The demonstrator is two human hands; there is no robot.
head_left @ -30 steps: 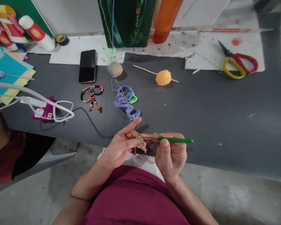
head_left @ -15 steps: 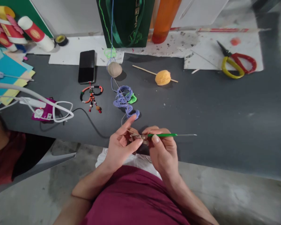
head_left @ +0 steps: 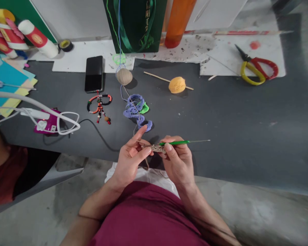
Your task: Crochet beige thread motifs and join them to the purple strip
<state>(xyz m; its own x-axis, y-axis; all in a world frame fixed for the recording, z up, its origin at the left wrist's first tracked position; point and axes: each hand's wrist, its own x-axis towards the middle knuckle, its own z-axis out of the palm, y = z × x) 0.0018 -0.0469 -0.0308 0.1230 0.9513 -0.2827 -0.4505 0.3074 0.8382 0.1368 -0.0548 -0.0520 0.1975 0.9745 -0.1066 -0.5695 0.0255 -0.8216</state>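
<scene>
Here, right hand clamps a crochet hook, left hand seemingly pinches beige stitches.

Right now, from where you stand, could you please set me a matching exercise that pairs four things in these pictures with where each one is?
Things:
1. crochet hook
2. tan crocheted piece
3. scissors
4. purple crocheted strip

Places:
A. on a white paper sheet
B. gripped in the right hand
C. coiled on the dark tabletop
D. pinched in the left hand

Pairs: 1-B, 2-D, 3-A, 4-C
</scene>
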